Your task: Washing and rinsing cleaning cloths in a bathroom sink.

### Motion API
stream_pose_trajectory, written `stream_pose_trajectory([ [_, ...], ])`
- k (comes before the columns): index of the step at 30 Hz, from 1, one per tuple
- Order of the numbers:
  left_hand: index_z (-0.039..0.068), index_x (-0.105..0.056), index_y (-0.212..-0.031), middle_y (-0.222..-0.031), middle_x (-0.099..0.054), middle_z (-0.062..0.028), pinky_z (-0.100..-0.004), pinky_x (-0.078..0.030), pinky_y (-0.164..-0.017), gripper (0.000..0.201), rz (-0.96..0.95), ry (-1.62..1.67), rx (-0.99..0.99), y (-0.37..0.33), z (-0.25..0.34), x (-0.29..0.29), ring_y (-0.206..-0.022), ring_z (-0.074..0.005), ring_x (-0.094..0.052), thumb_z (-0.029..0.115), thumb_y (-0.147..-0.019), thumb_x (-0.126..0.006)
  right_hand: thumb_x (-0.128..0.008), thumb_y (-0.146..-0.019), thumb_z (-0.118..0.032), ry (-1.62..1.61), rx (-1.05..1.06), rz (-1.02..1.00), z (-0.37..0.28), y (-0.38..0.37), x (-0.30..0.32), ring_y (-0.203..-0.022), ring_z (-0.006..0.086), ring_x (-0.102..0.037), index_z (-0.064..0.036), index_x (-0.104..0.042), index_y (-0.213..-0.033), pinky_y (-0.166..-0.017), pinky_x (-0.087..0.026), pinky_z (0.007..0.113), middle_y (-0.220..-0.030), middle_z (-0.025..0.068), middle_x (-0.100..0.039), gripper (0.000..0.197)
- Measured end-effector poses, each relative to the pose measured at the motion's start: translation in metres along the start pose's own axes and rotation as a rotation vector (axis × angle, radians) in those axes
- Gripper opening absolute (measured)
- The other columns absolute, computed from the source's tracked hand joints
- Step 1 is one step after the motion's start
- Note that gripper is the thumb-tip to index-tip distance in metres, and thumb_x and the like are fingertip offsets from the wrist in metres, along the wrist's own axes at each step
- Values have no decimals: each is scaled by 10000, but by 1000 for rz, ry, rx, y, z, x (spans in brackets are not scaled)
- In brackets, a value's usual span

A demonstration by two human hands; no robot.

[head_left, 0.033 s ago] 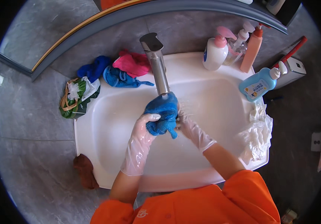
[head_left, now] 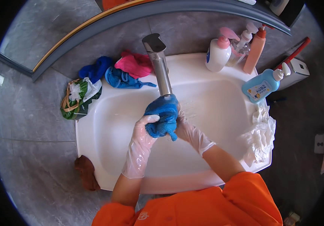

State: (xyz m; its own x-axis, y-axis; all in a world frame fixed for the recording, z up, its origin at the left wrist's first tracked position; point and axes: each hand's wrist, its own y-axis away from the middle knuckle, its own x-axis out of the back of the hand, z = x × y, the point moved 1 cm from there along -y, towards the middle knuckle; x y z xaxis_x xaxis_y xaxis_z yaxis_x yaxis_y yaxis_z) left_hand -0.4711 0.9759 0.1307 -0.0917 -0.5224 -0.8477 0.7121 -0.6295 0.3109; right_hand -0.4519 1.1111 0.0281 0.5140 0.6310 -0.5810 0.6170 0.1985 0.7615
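Note:
A wet, bunched blue cloth [head_left: 162, 116] is right under the mouth of the silver faucet [head_left: 161, 71], above the white sink [head_left: 105, 150]. My left hand [head_left: 144, 130], in a clear thin glove, grips it from the left with the thumb on top. On the other side my right hand [head_left: 185, 127], gloved too, presses against the cloth; its fingers are mostly hidden behind it. A small corner of the cloth hangs down between the hands. Water splashes in the basin beside the right hand.
On the rim behind lie a dark blue cloth [head_left: 96, 69], a pink cloth [head_left: 134, 64] and another blue cloth [head_left: 124, 79]. Pump bottles, among them a white one [head_left: 218, 54] and a light blue one [head_left: 260, 87], stand at right, near crumpled white tissue [head_left: 260, 135]. A brown cloth [head_left: 86, 173] hangs at front left.
The cloth and my hands have shifted very slightly left and down. My right hand has turned a little, and its fingertips have gone behind the cloth.

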Motion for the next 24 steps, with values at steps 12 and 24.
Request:
stream_pose_trajectory([
  [12, 84, -452, -1242, -1040, -565, -126, -370, -434, -880, 646, 389, 345, -53, 2, -38, 71, -992, -250, -541, 599, -854, -409, -684, -741, -372, 982, 846, 30, 18, 72, -87, -729, 242, -564, -74, -603, -850, -659, -450, 339, -783, 110, -553, 328],
  [24, 112, -482, -909, -760, -461, -8, -274, -427, -663, 227, -130, 252, 97, -56, -51, 36, -739, -127, -490, 337, -898, -455, -662, -684, -242, 1325, 1361, 251, 18, 56, -46, -938, 359, -514, -89, -636, -799, -794, -440, 452, -927, 154, -538, 193],
])
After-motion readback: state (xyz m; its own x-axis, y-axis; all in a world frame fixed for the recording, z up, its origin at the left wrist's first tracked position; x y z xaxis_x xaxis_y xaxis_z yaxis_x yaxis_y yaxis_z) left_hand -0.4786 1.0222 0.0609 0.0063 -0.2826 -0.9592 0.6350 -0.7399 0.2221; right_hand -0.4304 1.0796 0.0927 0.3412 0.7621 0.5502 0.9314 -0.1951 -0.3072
